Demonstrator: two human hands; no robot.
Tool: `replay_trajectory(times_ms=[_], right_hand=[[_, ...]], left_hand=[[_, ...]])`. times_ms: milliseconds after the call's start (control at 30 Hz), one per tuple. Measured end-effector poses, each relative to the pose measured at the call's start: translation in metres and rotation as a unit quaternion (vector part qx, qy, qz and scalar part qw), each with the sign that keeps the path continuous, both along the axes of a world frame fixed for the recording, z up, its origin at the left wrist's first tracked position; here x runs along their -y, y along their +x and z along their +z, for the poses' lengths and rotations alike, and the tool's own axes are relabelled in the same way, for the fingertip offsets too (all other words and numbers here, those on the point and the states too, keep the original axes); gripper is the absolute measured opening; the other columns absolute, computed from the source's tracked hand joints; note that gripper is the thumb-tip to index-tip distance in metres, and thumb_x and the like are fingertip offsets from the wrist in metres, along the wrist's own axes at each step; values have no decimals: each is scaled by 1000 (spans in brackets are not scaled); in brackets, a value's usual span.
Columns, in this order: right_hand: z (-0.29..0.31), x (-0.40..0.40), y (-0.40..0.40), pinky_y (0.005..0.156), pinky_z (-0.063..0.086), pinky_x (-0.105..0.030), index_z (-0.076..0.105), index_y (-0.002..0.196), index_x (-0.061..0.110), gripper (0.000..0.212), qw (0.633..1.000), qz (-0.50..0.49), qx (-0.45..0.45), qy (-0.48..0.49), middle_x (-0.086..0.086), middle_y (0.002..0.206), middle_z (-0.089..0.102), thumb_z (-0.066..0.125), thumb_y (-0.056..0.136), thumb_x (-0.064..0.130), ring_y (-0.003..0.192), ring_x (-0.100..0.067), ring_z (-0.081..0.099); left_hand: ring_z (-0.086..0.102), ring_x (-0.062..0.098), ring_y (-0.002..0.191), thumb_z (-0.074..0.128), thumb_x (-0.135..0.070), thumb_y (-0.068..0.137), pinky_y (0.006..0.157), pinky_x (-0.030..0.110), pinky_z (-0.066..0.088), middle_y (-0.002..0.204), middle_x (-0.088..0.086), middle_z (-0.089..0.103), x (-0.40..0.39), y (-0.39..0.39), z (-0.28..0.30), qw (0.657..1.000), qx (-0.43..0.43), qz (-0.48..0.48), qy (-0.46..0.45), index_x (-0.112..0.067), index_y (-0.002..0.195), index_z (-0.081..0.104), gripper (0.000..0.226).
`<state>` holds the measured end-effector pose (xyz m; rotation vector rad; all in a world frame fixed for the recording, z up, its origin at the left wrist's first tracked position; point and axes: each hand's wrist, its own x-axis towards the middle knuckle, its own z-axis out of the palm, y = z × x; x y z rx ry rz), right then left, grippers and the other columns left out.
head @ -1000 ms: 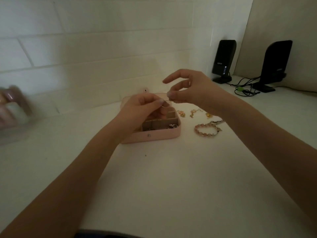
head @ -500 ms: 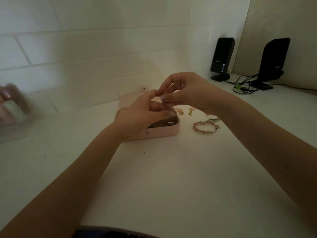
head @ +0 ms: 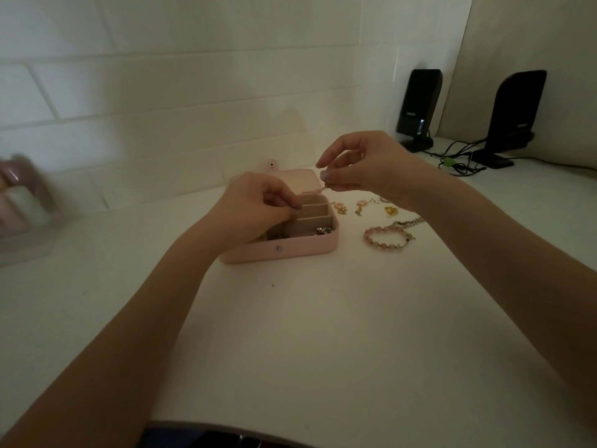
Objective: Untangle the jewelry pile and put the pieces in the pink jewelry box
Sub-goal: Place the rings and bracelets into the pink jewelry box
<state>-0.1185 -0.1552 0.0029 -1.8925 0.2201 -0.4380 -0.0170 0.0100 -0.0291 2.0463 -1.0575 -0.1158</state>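
In the head view, the right hand [head: 365, 169] is lifting clear of the left hand [head: 258, 208], each now pinching something too fine to identify above the open pink jewelry box [head: 284, 248], so untangling is progressing while a bracelet [head: 386, 239] is waiting on the surface [head: 323, 334].

Dim rm; white tile wall [head: 193, 85] behind white counter [head: 323, 334]; 2 blk speakers [head: 419, 108] w/ cables, far right.

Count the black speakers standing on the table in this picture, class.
2. One speaker stands at the back wall near the corner; the other speaker stands to its right, cables between them. None seems hidden.
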Motion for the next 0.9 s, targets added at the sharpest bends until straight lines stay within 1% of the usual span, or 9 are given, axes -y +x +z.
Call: replay_trajectory(times_ms=[100, 267, 300, 400, 467, 633, 800, 867, 900], right_hand=[[-1, 3, -2, 70, 58, -22, 67, 93, 3, 17, 999, 9, -48, -21, -11, 79, 66, 71, 78, -4, 72, -17, 66], [-8, -5, -1, 60, 53, -16, 68, 97, 4, 23, 990, 64, -100, -81, -9, 82, 68, 74, 76, -2, 64, -10, 65], [-10, -7, 1, 58, 51, -15, 68, 95, 5, 21, 987, 66, -104, -102, -8, 81, 67, 74, 76, -2, 62, -8, 64], [-16, -13, 7, 51, 42, -7, 69, 88, 13, 18, 966, 54, -125, -220, 2, 70, 65, 74, 75, 1, 50, 4, 55], [-19, -14, 9, 47, 36, -4, 68, 85, 19, 19, 946, 44, -141, -290, 6, 71, 63, 73, 74, 4, 48, 6, 51], [-22, -13, 9, 46, 34, -4, 67, 82, 20, 16, 932, 29, -146, -332, 7, 70, 55, 75, 75, 7, 57, -2, 46], [-10, -6, -15, 52, 40, -9, 68, 85, 17, 6, 949, -15, -100, -299, 0, 75, 61, 72, 81, 15, 60, -6, 53], [-7, 8, -43, 63, 49, -17, 68, 91, 19, 5, 959, -66, -71, -265, 0, 83, 68, 67, 86, 21, 70, -10, 62], [-9, 17, -59, 68, 50, -21, 67, 93, 21, 6, 960, -92, -70, -257, 3, 87, 69, 64, 89, 22, 76, -10, 64]], left_hand=[[57, -8, 55, 71, -4, 77, 57, 1, 38, 67, -7, 67, -2, -2, 2, 1000, 17, -2, 11, -23, 72, 69, 20], [55, -5, 55, 61, -4, 75, 54, 4, 39, 65, -6, 65, -3, -10, 3, 995, 79, 11, 56, -20, 73, 72, 19], [55, -1, 56, 61, -6, 75, 55, 7, 40, 65, -4, 65, -4, -11, 3, 993, 94, 14, 68, -19, 73, 73, 18], [58, 12, 63, 61, -14, 76, 66, 32, 49, 65, 1, 65, -5, -11, 2, 985, 129, 29, 107, -17, 73, 74, 14], [58, 16, 65, 60, -16, 76, 67, 37, 51, 64, 1, 64, -6, -11, 3, 981, 147, 37, 122, -18, 74, 75, 15], [53, 7, 60, 58, -10, 73, 67, 36, 51, 61, -11, 60, -4, -16, 4, 983, 153, 13, 97, -21, 74, 76, 21], [53, 11, 62, 46, -30, 60, 67, 38, 51, 59, -17, 55, 0, -27, 1, 989, 137, 3, 60, -45, 56, 64, 24], [54, 2, 60, 50, -26, 63, 67, 32, 50, 58, -19, 54, 3, -34, 0, 988, 155, -10, 21, -38, 63, 71, 24], [54, -3, 62, 55, -19, 68, 66, 20, 47, 59, -19, 53, 5, -39, -1, 987, 161, -16, -1, -27, 67, 74, 21]])
